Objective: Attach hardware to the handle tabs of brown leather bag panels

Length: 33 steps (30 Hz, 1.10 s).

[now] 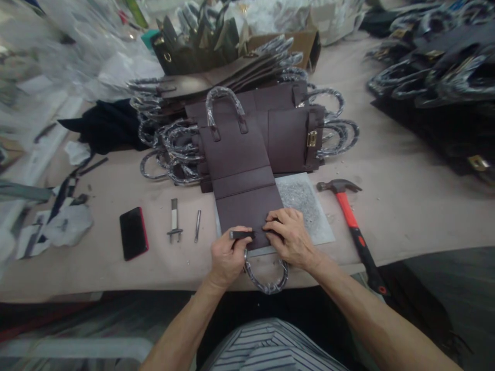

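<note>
A dark brown leather bag panel (242,159) lies flat in front of me, with plastic-wrapped handles at its far and near ends. Near its lower edge, my left hand (231,255) pinches a short dark strap (242,234) between thumb and fingers. Close by on the right, my right hand (290,234) has its fingers curled down on the panel, pressed round a small dark piece that they mostly hide. The near wrapped handle (266,288) hangs over the table edge below both hands. Under the panel, a pale worn board (305,206) shows on the right.
A claw hammer (353,226) lies to the right. On the left are a phone (133,233), a pronged punch tool (175,221) and a thin metal rod (197,225). Stacked brown bags (290,136) stand behind, and more dark bags (444,103) fill the far right.
</note>
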Motion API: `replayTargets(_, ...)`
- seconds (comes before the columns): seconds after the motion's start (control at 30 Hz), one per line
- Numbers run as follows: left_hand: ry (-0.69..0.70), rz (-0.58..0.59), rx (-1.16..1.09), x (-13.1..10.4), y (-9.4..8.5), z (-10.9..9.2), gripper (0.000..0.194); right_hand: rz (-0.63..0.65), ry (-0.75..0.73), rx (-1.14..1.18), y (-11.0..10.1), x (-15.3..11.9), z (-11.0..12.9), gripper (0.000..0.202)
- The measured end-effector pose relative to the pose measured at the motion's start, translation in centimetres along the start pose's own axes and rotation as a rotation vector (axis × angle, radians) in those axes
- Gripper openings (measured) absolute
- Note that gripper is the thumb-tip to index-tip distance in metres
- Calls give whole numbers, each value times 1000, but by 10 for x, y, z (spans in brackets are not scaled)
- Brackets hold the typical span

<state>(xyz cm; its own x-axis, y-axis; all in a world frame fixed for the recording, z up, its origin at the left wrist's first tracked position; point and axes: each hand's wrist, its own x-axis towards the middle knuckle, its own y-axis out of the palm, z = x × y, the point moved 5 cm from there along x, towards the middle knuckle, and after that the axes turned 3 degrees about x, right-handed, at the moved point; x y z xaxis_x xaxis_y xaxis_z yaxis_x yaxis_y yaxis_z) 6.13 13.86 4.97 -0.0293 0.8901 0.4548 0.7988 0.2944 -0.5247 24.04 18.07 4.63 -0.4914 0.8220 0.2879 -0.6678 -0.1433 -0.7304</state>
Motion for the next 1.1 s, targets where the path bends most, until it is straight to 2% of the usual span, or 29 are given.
replayTargets(0.13,198,55,-24,-4,2,-8,14,29,-20,13,-2,0,1,14)
replayTargets(0.3,70,18,-63,-5,1,0,10,76,-71,15,-3,1,2,24)
replayTargets(0.37,62,17,-95,-5,1,1,9,84,-76,9,-3,1,2,26)
replayTargets(0.57,203,36,-94,-7,1,-7,17,103,-67,0,0,3,3,29)
replayTargets(0.6,177,29,-76,-6,1,-7,16,99,-58,5,0,3,3,29)
replayTargets(0.73,-117,-87,-27,-2,-8,5,12,90,-30,34,-1,4,3,25)
replayTargets(0.77,-139,-94,-24,-1,-9,5,11,86,-23,46,-2,4,3,23)
replayTargets(0.9,-70,-29,-50,-3,-3,-2,10,4,60,141,-5,3,-2,21)
replayTargets(1.0,-61,-27,-34,-5,1,-5,10,-85,121,189,-6,1,-6,25)
replayTargets(1.1,-42,-27,-8,-5,4,-8,11,-128,121,184,-5,0,-7,25)
